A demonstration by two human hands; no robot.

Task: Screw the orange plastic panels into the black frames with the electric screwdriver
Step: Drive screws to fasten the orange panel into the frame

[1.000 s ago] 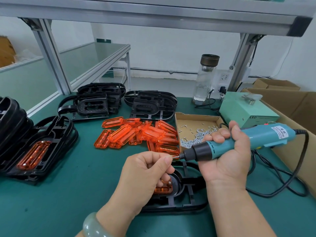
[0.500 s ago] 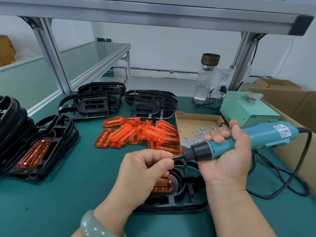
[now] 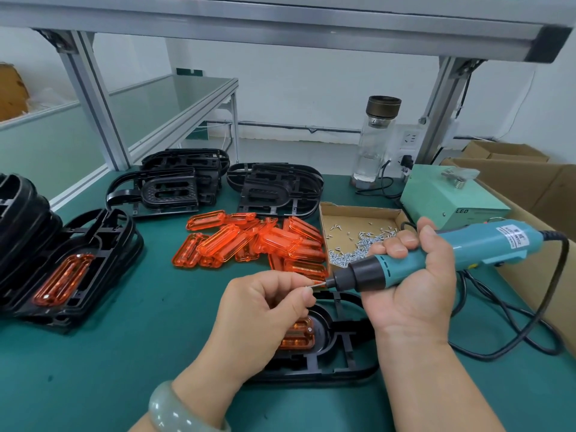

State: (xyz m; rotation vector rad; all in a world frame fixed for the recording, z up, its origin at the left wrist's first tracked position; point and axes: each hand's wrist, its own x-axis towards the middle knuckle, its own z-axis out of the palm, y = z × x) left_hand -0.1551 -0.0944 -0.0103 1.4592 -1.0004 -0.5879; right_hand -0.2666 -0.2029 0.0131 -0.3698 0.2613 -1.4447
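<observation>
My right hand point(image 3: 414, 285) grips the teal electric screwdriver point(image 3: 452, 254), held level with its bit pointing left. A small screw point(image 3: 309, 287) sits at the bit's tip, and my left hand point(image 3: 268, 310) has its thumb and forefinger closed at that screw. Under both hands lies a black frame point(image 3: 339, 353) on the green mat, with an orange panel point(image 3: 297, 336) seated in it, partly hidden by my left hand. A pile of loose orange panels point(image 3: 249, 241) lies behind my hands.
A cardboard tray of screws point(image 3: 346, 238) lies behind the screwdriver. Stacks of black frames point(image 3: 274, 191) stand at the back, and frames with orange panels fitted point(image 3: 71, 269) at left. A green power box point(image 3: 452, 204), a glass bottle point(image 3: 375, 141), the cord point(image 3: 554, 294) and cardboard boxes point(image 3: 530, 182) are at right.
The screwdriver tip and my left fingers have stayed together; both hands shifted only slightly. The screw now shows at the bit's tip.
</observation>
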